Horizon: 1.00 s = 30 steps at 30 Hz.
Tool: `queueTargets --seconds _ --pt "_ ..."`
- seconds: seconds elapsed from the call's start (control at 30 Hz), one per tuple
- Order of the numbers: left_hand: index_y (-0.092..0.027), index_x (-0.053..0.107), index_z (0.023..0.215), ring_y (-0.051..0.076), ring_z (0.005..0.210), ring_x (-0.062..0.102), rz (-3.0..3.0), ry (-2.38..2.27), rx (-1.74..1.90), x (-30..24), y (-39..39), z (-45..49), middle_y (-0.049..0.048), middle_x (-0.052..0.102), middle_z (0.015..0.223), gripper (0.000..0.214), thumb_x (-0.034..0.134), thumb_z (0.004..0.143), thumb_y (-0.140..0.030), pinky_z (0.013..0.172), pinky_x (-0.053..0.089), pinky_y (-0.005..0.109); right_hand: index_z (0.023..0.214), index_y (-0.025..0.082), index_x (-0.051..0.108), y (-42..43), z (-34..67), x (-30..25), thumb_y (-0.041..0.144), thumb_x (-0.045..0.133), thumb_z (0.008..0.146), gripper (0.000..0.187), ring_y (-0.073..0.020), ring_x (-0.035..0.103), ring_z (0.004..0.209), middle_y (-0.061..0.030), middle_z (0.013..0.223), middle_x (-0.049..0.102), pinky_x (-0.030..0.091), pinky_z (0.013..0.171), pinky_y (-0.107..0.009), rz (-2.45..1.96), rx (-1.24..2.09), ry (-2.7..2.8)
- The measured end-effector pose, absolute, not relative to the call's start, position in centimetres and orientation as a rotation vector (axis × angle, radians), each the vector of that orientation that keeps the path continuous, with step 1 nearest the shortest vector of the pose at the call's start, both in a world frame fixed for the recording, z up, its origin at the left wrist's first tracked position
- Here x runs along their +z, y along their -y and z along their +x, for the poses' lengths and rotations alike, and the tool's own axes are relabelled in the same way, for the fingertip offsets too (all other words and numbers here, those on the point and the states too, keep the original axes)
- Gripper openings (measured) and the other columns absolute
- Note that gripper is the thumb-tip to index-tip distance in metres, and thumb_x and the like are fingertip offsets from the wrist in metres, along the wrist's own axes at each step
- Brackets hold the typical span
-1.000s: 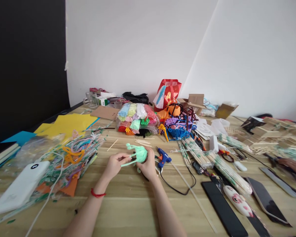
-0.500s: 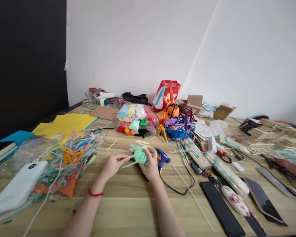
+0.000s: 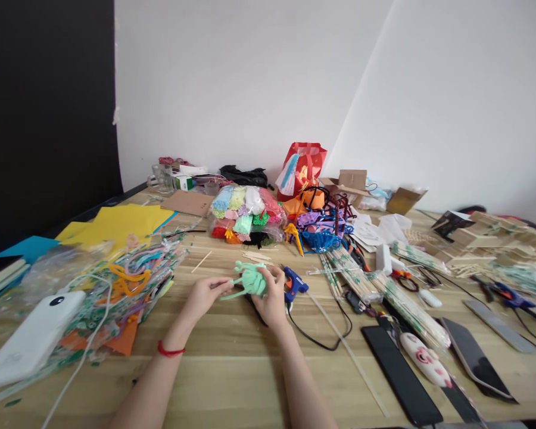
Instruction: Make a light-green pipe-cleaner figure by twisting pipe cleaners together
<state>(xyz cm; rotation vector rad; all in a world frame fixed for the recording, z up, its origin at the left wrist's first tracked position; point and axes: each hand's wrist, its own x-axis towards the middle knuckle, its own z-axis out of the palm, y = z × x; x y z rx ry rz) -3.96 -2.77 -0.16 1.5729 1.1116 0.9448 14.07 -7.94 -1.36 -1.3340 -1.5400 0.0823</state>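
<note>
A mint-green figure of bent pipe cleaners (image 3: pixel 251 279), with a rounded body and thin strands sticking out to the left, is held above the table. My right hand (image 3: pixel 271 298) is wrapped round the body from the right side. With thumb and fingertips, my left hand (image 3: pixel 209 293) pinches one of the strands; a red cord bracelet circles that wrist. Just right of my right hand lies a blue glue gun (image 3: pixel 295 284) with a black cable. Something dark lies under the right hand, mostly covered.
Plastic bags of coloured pipe cleaners (image 3: pixel 245 214) stand behind the hands. On the left are wrapper scraps and a white power bank (image 3: pixel 33 339). Bundled sticks (image 3: pixel 413 313), a black phone (image 3: pixel 401 374) and a blue-handled tool (image 3: pixel 513 297) lie to the right.
Both hands keep their hold on the green figure, almost unmoved. Another person's hand at the far right has pulled back from the blue-handled tool, leaving it on the table.
</note>
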Motion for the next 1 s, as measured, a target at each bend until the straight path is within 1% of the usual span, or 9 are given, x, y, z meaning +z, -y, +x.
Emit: queueTargets --seconds 0.1,0.23,0.33,0.47,0.6,0.7,0.83,0.9,1.0 --pt "-0.016 0.070 0.094 0.019 0.075 0.064 1.339 -0.953 0.976 0.1 3.0 -3.7 0.0047 0.073 0.080 0.034 0.067 0.066 -0.035 0.076 0.049 0.032 0.115 0.025 0.049 7.9 13.9 -0.8 0.007 0.061 0.058 0.061 -0.0244 0.047 0.104 -0.0077 0.109 0.041 0.042 0.089 -0.039 -1.303 0.192 1.404" --pt "-0.014 0.070 0.091 0.019 0.074 0.063 1.186 -0.836 1.034 0.5 3.6 -3.4 0.0061 0.071 0.081 0.038 0.072 0.061 -0.037 0.076 0.050 0.035 0.114 0.025 0.049 8.0 13.6 -0.6 0.009 0.062 0.057 0.061 -0.0235 0.049 0.102 -0.0059 0.106 0.044 0.043 0.087 -0.038 -1.270 0.280 1.379" --pt "-0.013 0.071 0.085 0.017 0.070 0.062 1.113 -0.788 1.087 0.7 3.8 -3.4 0.0049 0.071 0.077 0.034 0.074 0.059 -0.036 0.074 0.050 0.034 0.114 0.025 0.049 8.0 13.3 -0.7 0.009 0.062 0.057 0.061 -0.0230 0.050 0.100 -0.0051 0.105 0.045 0.044 0.086 -0.036 -1.252 0.325 1.377" --pt "-0.014 0.071 0.079 0.015 0.065 0.061 1.051 -0.709 1.110 0.7 3.8 -3.5 0.0028 0.069 0.071 0.027 0.075 0.059 -0.032 0.069 0.050 0.030 0.114 0.025 0.048 8.2 13.0 -0.9 0.006 0.059 0.056 0.062 -0.0218 0.050 0.099 -0.0053 0.105 0.045 0.044 0.086 -0.034 -1.220 0.397 1.386" --pt "-0.015 0.069 0.075 0.013 0.062 0.060 1.044 -0.672 1.140 0.9 3.7 -3.7 0.0016 0.068 0.067 0.021 0.075 0.060 -0.027 0.057 0.047 0.024 0.115 0.025 0.048 8.5 12.9 -0.7 0.006 0.060 0.055 0.063 -0.0217 0.050 0.101 -0.0052 0.107 0.045 0.044 0.086 -0.034 -1.203 0.423 1.421" --pt "-0.014 0.069 0.083 0.013 0.060 0.059 1.092 -0.663 1.110 1.2 3.9 -3.9 0.0046 0.070 0.076 0.023 0.072 0.064 -0.027 0.049 0.044 0.021 0.115 0.025 0.049 8.5 12.9 -0.5 0.006 0.060 0.055 0.065 -0.0220 0.051 0.100 -0.0047 0.105 0.046 0.044 0.087 -0.034 -1.219 0.423 1.447" --pt "-0.016 0.067 0.098 0.014 0.062 0.059 1.130 -0.625 1.056 1.3 4.2 -3.9 0.0087 0.069 0.096 0.033 0.068 0.068 -0.029 0.051 0.046 0.024 0.116 0.025 0.049 8.5 13.1 -0.6 0.006 0.062 0.055 0.065 -0.0213 0.051 0.099 -0.0045 0.105 0.046 0.045 0.086 -0.034 -1.194 0.428 1.462" --pt "-0.016 0.066 0.102 0.014 0.063 0.060 1.136 -0.602 1.037 1.2 4.2 -4.0 0.0087 0.069 0.095 0.037 0.068 0.068 -0.031 0.054 0.047 0.026 0.116 0.025 0.049 8.5 13.1 -0.7 0.008 0.063 0.055 0.065 -0.0212 0.051 0.098 -0.0046 0.105 0.046 0.045 0.085 -0.033 -1.189 0.427 1.480" --pt "-0.015 0.066 0.102 0.015 0.064 0.061 1.154 -0.600 1.024 1.1 4.2 -4.0 0.0076 0.069 0.087 0.038 0.069 0.068 -0.031 0.056 0.048 0.027 0.115 0.025 0.049 8.5 13.3 -0.8 0.010 0.066 0.056 0.064 -0.0219 0.051 0.099 -0.0050 0.106 0.046 0.045 0.085 -0.034 -1.210 0.412 1.518"
